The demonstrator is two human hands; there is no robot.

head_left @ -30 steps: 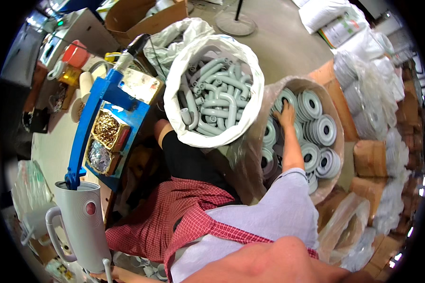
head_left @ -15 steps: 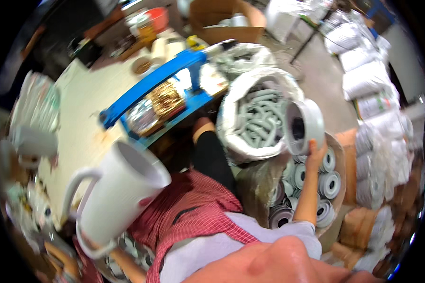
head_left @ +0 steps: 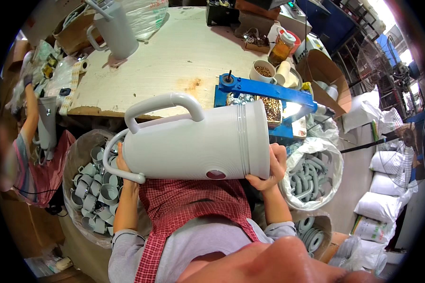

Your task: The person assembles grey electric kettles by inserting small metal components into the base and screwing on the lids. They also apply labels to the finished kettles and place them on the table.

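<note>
A large light-grey plastic jug point(head_left: 189, 141) lies on its side in front of my apron, its side handle on top. A ringed round base point(head_left: 256, 139) sits on its right end. My right hand point(head_left: 270, 170) grips that base, thumb underneath and fingers curled over the rim. At the other end, next to the loop-shaped carrying handle point(head_left: 109, 158), my left hand point(head_left: 123, 162) supports the jug; most of its fingers are hidden behind the body. Beyond the jug stands a blue bench press point(head_left: 269, 89) with metal parts in trays.
A pale worktable point(head_left: 174, 52) spreads ahead, with another grey jug point(head_left: 115, 33) on it. Bags of grey cup-like parts point(head_left: 92, 188) and curved grey handles point(head_left: 309, 177) stand at left and right. A box of round bases point(head_left: 311, 236) is lower right. A co-worker's arm point(head_left: 30, 108) shows at left.
The round base came from above the right-hand box to the jug's end. The jug, tilted with its open end up before, now lies across in both hands. The view has turned left.
</note>
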